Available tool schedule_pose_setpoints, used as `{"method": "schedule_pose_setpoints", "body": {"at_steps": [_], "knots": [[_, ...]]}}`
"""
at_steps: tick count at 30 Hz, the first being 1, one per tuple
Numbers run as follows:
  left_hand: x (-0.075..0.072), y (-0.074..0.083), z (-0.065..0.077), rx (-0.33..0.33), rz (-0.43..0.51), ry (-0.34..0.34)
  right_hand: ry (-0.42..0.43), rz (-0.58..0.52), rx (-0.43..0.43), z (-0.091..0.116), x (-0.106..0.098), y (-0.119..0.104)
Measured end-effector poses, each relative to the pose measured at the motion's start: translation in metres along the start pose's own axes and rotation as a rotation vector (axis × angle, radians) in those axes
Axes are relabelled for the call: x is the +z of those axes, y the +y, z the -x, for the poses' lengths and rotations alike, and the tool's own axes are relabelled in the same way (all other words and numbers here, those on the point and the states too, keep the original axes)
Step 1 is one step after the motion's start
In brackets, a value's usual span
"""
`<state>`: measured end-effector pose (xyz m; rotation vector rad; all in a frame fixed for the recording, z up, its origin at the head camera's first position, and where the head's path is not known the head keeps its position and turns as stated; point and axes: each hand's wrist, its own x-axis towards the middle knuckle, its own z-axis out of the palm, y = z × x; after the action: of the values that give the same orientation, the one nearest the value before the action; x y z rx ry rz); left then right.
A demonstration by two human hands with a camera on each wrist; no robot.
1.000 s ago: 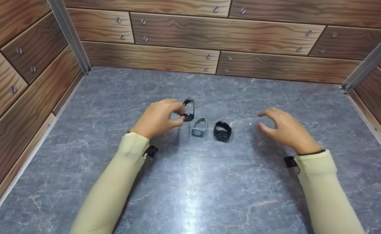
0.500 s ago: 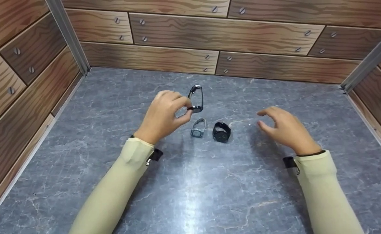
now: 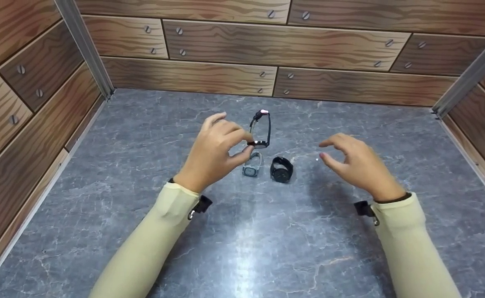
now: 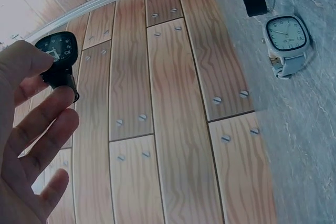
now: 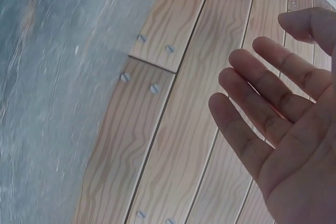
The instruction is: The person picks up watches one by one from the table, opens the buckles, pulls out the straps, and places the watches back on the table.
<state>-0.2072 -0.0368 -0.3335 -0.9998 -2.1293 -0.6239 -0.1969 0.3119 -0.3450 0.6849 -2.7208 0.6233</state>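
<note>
Two pale sleeves [image 3: 145, 240] lie nearest. The right hand [image 3: 356, 165] hovers over the table [image 3: 81, 186], fingers loosely spread, thumb apart, holding nothing. To its left, a black watch [image 3: 282, 175] rests on the table, with a grey watch [image 3: 250, 171] just beside it. Slightly farther, the left hand [image 3: 215, 145] pinches the third watch [image 4: 63, 48] by its case, off the table, other fingers loose. Behind stands a plank-patterned wall [image 3: 222, 76].

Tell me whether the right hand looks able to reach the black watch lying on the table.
Probably yes: the right hand is empty, and nothing seems to block its way to the black watch.
</note>
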Motion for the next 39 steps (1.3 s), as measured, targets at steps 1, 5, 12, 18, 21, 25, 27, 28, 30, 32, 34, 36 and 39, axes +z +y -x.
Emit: {"method": "schedule_pose_setpoints", "body": {"at_steps": [1, 5, 12, 18, 21, 25, 27, 28, 30, 32, 34, 36, 39], "knots": [[0.0, 0.001, 0.0, 0.002, 0.003, 0.01, 0.001, -0.013, -0.012, 0.0, 0.001, -0.002], [-0.001, 0.006, 0.0, 0.013, 0.021, 0.049, -0.001, -0.073, -0.035, -0.003, 0.003, -0.011], [0.003, 0.012, -0.003, 0.043, 0.017, 0.054, -0.008, -0.206, -0.003, -0.02, 0.001, -0.031], [0.002, 0.015, -0.004, 0.075, -0.012, 0.057, -0.004, -0.186, -0.059, -0.029, 0.001, -0.045], [0.003, 0.02, -0.004, 0.101, -0.009, 0.064, 0.015, -0.182, -0.086, -0.027, -0.001, -0.052], [0.006, 0.027, -0.005, 0.155, -0.008, 0.057, 0.04, -0.265, -0.09, -0.024, -0.004, -0.061], [0.008, 0.03, -0.006, 0.18, -0.006, 0.055, 0.051, -0.299, -0.092, -0.022, -0.005, -0.064], [0.009, 0.031, -0.007, 0.191, -0.008, 0.056, 0.057, -0.316, -0.092, -0.022, -0.005, -0.065], [0.011, 0.033, -0.007, 0.21, -0.007, 0.064, 0.064, -0.357, -0.095, -0.021, -0.006, -0.066], [0.013, 0.034, -0.007, 0.228, -0.014, 0.075, 0.063, -0.413, -0.09, -0.02, -0.007, -0.067], [0.014, 0.035, -0.008, 0.243, -0.024, 0.084, 0.06, -0.478, -0.071, -0.02, -0.008, -0.067], [0.016, 0.035, -0.009, 0.256, -0.033, 0.09, 0.059, -0.533, -0.034, -0.02, -0.01, -0.067], [0.018, 0.036, -0.007, 0.262, -0.041, 0.09, 0.057, -0.602, 0.041, -0.02, -0.008, -0.068]]}}
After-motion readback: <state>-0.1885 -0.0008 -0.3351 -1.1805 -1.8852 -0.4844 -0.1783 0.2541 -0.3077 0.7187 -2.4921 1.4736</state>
